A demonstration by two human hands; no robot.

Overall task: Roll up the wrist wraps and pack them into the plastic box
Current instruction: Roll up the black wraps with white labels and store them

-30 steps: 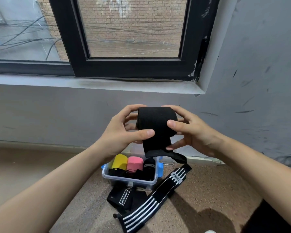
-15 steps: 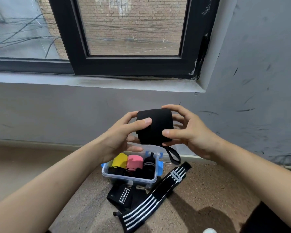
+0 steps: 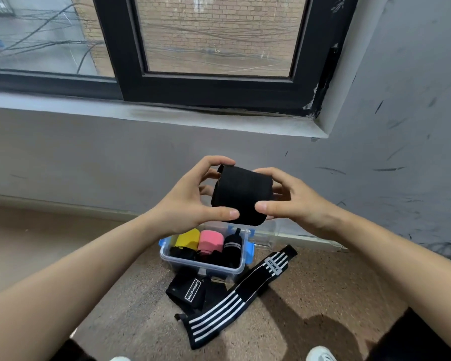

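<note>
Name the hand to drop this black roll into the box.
Left, probably: the left hand grips the black roll almost directly above the plastic box; the right hand holds it further aside.

Black rolled wrap (image 3: 241,195) held above clear plastic box (image 3: 206,267); striped wrap (image 3: 235,295) flat on floor beside it.

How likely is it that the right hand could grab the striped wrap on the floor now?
Probably not at once: the right hand grips the black rolled wrap with the left hand. The striped wrap lies uncovered below, so nothing else blocks it.
</note>
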